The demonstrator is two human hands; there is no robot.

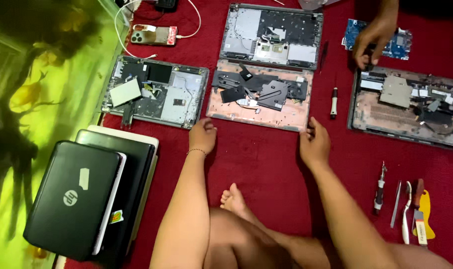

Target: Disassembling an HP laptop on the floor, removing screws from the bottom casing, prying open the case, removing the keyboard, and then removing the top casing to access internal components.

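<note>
Bare knees and foot [234, 199] lie nearest. Left hand [202, 135] and right hand [314, 144], fingers loosely curled, touch the near edge of the opened laptop base [260, 94], gripping nothing.

Four opened laptop shells [259, 94], three stacked closed laptops [74, 197], one phone [153, 35], one loose screwdriver [333, 102], one blue circuit board [352, 31].

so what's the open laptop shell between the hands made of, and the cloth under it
The laptop shell looks like moulded plastic with a copper-pink coated inner face, dull and flat; it could be thin metal. The left hand and right hand rest at its near corners. The red cloth looks like soft, matte fabric, possibly velvet or felt, with no shine.
</note>
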